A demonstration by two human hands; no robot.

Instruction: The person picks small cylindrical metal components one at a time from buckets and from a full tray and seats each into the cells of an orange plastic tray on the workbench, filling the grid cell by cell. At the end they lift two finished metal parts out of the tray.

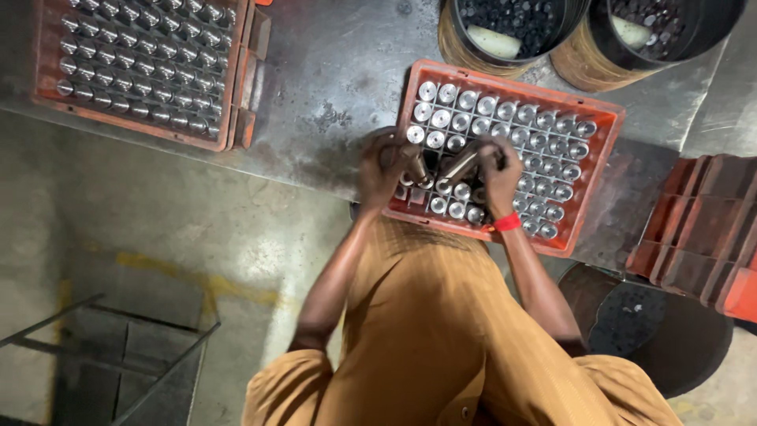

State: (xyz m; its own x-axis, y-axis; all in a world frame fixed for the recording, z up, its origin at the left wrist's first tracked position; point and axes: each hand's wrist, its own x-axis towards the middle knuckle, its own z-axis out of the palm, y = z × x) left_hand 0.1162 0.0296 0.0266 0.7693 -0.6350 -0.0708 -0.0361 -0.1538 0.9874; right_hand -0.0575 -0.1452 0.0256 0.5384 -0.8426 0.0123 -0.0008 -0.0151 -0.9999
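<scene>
Down at the bench, the person's left hand is curled around a short shiny steel cylinder, fingers closed on it so that only its lower end shows past the knuckles. Just beside it, the right hand, with a red band on its wrist, is closed on a second steel cylinder, which lies tilted, its free end pointing toward the left hand. The two held pieces sit close together, nearly end to end, though I cannot tell whether they touch.

Both hands hover over the near left corner of an orange plastic crate with a grid of square cells. Away from the right hand's grip, toward the far side and off to the right, the cells are filled with upright steel cylinders, their round tops catching the light. Directly under the fingers several cells look dark, and what is in them is hidden by the hands.

The crate rests on a worn grey metal table. Well apart from the left hand's grip, at the far left corner, stands a second orange crate, packed with rows of the same steel pieces. Beyond the hands, two round dark bins hold small dark parts. To the right of the right hand lies a stack of empty orange crates, and below it a dark round drum.
</scene>
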